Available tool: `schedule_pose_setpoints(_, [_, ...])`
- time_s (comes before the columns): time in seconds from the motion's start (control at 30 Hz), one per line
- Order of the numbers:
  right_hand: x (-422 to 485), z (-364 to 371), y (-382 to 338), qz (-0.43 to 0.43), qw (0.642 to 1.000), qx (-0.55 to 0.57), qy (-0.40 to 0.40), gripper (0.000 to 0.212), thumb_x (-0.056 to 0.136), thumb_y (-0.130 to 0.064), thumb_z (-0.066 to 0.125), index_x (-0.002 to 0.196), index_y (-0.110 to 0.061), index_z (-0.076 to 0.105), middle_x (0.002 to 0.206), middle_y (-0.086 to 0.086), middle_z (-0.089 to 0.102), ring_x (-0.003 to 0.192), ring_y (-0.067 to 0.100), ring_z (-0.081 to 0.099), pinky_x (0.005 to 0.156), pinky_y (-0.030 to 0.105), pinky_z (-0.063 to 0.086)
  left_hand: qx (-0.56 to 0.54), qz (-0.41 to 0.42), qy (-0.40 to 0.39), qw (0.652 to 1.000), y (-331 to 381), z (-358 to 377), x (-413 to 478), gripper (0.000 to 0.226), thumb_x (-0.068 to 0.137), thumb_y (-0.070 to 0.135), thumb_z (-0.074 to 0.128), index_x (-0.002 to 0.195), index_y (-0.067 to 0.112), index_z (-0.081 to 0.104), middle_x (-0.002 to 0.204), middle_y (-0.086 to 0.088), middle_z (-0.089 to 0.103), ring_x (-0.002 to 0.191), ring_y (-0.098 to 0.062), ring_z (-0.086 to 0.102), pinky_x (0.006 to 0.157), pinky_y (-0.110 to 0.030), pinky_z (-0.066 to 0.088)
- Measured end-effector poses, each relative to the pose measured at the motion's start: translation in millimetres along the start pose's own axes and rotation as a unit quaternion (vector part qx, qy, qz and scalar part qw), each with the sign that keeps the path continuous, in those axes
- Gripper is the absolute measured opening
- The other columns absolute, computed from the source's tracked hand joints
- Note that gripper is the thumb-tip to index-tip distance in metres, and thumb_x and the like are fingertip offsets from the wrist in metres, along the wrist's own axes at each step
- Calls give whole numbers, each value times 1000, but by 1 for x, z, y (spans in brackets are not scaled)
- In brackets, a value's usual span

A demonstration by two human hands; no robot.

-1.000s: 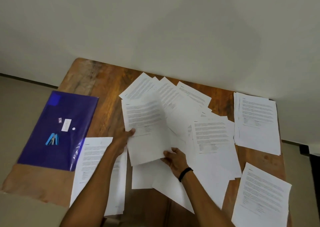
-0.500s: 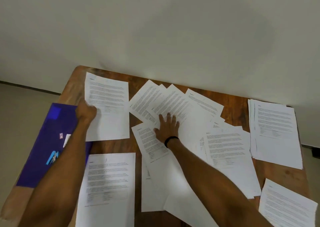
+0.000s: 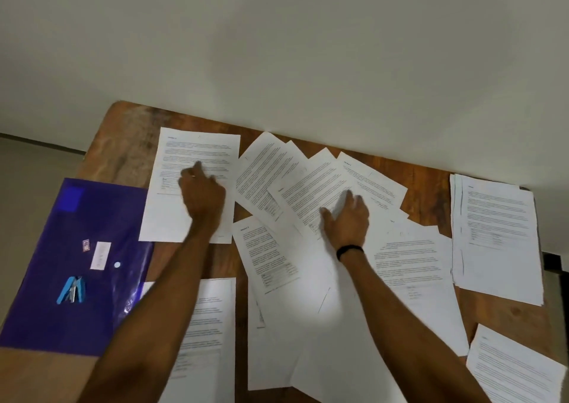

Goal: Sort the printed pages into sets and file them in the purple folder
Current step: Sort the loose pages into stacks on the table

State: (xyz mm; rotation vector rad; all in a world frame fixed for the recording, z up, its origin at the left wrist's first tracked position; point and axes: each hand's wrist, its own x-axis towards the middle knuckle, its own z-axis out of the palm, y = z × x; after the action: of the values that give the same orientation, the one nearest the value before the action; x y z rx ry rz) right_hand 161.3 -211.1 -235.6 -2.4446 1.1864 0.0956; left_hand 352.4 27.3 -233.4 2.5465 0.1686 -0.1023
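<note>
The purple plastic folder [image 3: 46,279] lies flat and closed at the left edge of the brown wooden table [image 3: 123,150]. A small blue stapler [image 3: 71,290] and a white label [image 3: 100,255] are on its cover. Just beside it, at the far left of the table, lies one printed white page [image 3: 197,144], and its near corner overlaps the folder's right edge.

The left hand [image 3: 201,193] rests on this page with one finger stretched forward and the other fingers bent. It is blurred, so I cannot tell how hard it presses.

The right hand [image 3: 346,218], with a black wristband [image 3: 349,251], lies on the loose fan of printed pages [image 3: 308,181] in the middle. Its fingers are together and almost flat, and the thumb is spread to the side.

A neat stack of printed pages [image 3: 495,239] is at the right edge. Another page [image 3: 517,368] lies at the near right corner, and one more page [image 3: 212,325] is partly under the left forearm.
</note>
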Motion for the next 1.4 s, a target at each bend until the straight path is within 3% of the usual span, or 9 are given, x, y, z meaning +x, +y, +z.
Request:
schedule_pose_setpoints(0.13, [24,-15,32,50,995,-57,-65,120,75,-74,67,158,-10,9,162,26,14,150,41,15,121,56,20,53,97,-118,987,32,32,-13,60,95,35,62,145,12,38,143,-18,42,127,-36,43,98,-46,48])
schedule_pose_setpoints(0.37, [28,-27,46,42,990,-113,-74,127,57,-79,76,151,-14,21,138,23,41,128,38,41,111,50,33,146,150,-204,956,76,55,36,87,82,51,72,146,13,27,143,-16,37,129,-39,40,103,-50,39])
schedule_pose_setpoints(0.63, [32,-41,50,103,991,-19,-86,104,67,-41,91,148,-16,31,140,20,31,129,42,37,105,53,40,158,211,-181,947,95,63,34,80,79,32,77,145,19,34,143,-14,41,128,-38,40,108,-51,32])
schedule_pose_setpoints(0.8, [31,-51,65,165,978,-43,-121,95,74,-40,86,146,-13,30,142,23,36,130,45,37,103,55,41,60,300,-106,946,108,49,-17,35,88,20,70,122,17,63,124,-10,63,118,-33,53,106,-47,37])
schedule_pose_setpoints(0.93, [21,-59,88,180,975,-28,-130,76,82,-35,79,141,-14,35,133,22,55,124,43,50,105,53,39,-12,313,-168,935,119,22,-62,26,95,23,62,118,11,64,111,-10,69,96,-30,69,87,-45,57])
schedule_pose_setpoints(1.13, [-7,-103,127,129,989,67,-23,38,92,-17,69,123,4,60,123,26,64,114,47,58,99,51,45,-39,276,-242,930,118,-16,-95,34,99,20,56,134,17,55,127,-5,64,106,-24,66,92,-32,51])
schedule_pose_setpoints(1.2, [-21,-118,150,161,967,198,5,34,91,-13,71,122,-2,63,118,20,68,110,42,62,97,47,50,-33,244,-299,922,116,-28,-95,45,100,20,57,143,17,46,142,-3,53,123,-24,56,96,-25,38])
schedule_pose_setpoints(1.27, [-37,-132,170,201,906,372,-8,31,92,-8,69,123,-7,64,114,10,70,105,32,67,92,42,56,8,219,-378,900,110,-35,-90,54,100,21,57,150,17,37,153,-2,40,138,-25,42,106,-29,33])
schedule_pose_setpoints(1.4, [-61,-139,194,226,781,564,-143,42,95,-2,59,136,-9,58,128,9,67,114,25,66,94,36,55,99,112,-526,837,79,-35,-69,68,93,18,66,149,30,31,152,2,37,135,-27,44,106,-42,40])
